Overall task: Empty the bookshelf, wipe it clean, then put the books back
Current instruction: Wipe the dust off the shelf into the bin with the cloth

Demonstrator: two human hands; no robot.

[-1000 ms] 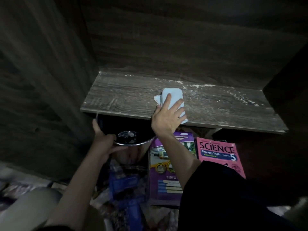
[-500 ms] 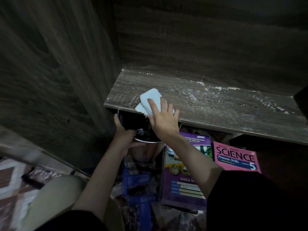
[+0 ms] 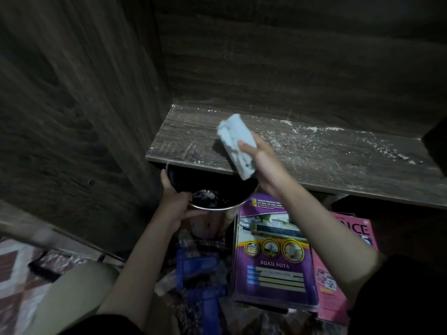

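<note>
Far left, low: patterned floor [image 3: 14, 274], then a knee in beige trousers [image 3: 72, 293]; above them the dark wood side panel [image 3: 72, 117] of the bookshelf.

Left hand [image 3: 174, 201] grips the near-left rim of a metal bin [image 3: 212, 223] - fingers curled over the edge, thumb on the outside; bin is held up just under the front edge of the shelf board [image 3: 326, 165], its mouth partly tucked beneath it; dark inside, with a small heap of whitish dust [image 3: 205, 195] at the bottom.

Below the bin, a blue plastic object [image 3: 200, 274] lies on the floor among clutter; too blurred to identify.

Shelf board carries no books; white dust [image 3: 312, 129] is strewn along its back edge and towards the right.

Light blue cloth [image 3: 235, 141], folded into a pad, is tilted - top end over the board, bottom end past the front edge above the bin; it casts a shadow on the board; contact with the wood cannot be told.

Right hand [image 3: 268, 165] clamps the cloth, thumb across its face, fingers hidden behind.

Books are on the floor under the right forearm: purple "BUKU NOTA" book [image 3: 273, 257] lying flat; just to its right a pink science book [image 3: 338, 274], partly covered by the arm and a black sleeve [image 3: 399, 298].
</note>
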